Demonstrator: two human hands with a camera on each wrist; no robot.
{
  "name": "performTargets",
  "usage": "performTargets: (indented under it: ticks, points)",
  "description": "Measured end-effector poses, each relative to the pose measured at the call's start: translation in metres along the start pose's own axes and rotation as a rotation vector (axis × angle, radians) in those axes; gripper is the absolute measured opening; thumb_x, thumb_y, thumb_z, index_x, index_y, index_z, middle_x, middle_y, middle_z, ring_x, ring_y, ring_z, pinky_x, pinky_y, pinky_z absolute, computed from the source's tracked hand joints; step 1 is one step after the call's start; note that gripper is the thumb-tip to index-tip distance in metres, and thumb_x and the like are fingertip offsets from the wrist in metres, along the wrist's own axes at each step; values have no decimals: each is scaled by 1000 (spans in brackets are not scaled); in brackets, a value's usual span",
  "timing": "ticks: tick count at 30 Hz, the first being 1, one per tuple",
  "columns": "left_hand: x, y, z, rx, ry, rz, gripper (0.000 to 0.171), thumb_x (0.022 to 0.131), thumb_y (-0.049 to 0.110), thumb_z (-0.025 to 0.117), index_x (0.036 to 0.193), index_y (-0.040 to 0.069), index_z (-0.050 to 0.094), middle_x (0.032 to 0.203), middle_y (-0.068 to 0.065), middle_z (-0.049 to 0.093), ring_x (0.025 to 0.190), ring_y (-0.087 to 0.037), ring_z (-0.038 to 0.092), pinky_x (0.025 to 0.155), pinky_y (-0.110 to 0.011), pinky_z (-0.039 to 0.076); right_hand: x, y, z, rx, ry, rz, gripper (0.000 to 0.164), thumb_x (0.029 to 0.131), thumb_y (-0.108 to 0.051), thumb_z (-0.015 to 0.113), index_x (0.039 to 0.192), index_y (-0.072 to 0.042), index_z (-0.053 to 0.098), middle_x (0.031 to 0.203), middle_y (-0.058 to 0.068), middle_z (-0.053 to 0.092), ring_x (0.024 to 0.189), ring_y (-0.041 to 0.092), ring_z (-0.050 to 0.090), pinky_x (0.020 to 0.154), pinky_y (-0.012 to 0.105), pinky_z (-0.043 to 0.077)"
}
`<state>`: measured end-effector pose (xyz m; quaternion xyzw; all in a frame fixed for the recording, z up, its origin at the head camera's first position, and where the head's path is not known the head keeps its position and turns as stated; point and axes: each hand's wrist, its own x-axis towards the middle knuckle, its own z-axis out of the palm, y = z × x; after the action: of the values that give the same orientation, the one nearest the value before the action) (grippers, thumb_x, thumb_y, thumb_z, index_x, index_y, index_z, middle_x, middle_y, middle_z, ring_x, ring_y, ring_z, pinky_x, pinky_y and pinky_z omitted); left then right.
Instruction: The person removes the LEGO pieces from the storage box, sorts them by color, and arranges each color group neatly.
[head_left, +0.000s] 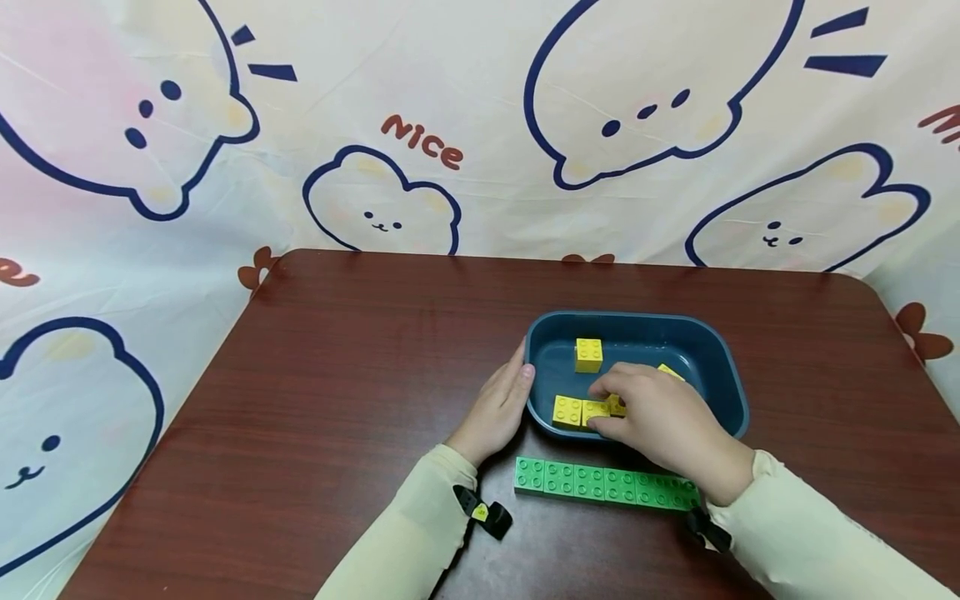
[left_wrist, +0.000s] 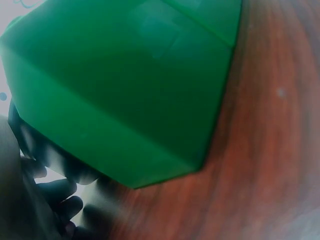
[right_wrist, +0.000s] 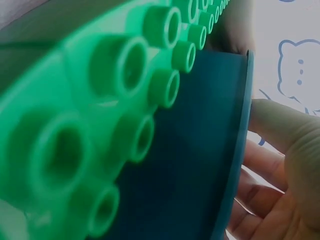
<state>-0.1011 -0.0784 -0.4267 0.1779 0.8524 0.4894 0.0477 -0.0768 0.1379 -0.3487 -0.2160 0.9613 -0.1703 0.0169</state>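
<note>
A dark blue tray (head_left: 637, 323) stands on the table and holds several yellow toy building bricks. The left hand (head_left: 495, 408) lies with straight fingers along the tray's left wall. Inside the tray the right hand (head_left: 667, 417) has its thumb and curled fingers about a yellow brick (head_left: 617, 406) in the front row, partly covered by them. Left of it in this row sit two yellow bricks (head_left: 567, 411). Another yellow brick (head_left: 588, 355) stands near the back wall. The right wrist view shows the right fingers (right_wrist: 270, 162) beyond the tray rim, bricks hidden.
A long bar of joined green bricks (head_left: 604, 483) lies just in front of the tray, below the right wrist. Its end fills much of the left wrist view. The brown table (head_left: 360, 367) reaches back to a printed cloth (head_left: 495, 200).
</note>
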Motion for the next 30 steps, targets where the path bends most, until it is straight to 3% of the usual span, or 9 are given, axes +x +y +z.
performTargets:
  ticks: [19,30]
  points:
    - [2,-3,-1,-35,2,38,51,102,43,20,150,29,10,152,12,17,137,-13,22,110,-43,21,13,-16,8,11,-41,73,31,74,-37,78,97,-18,72,97,-4,66,82,13,59,72,36,52]
    - [0,-1,0,-15,-1,-3,53,101,47,19,150,29,12,152,11,18,137,-15,22,110,-44,21,17,-16,12,-7,-99,100,30,73,-35,80,97,-18,72,97,-2,67,85,15,59,76,39,51]
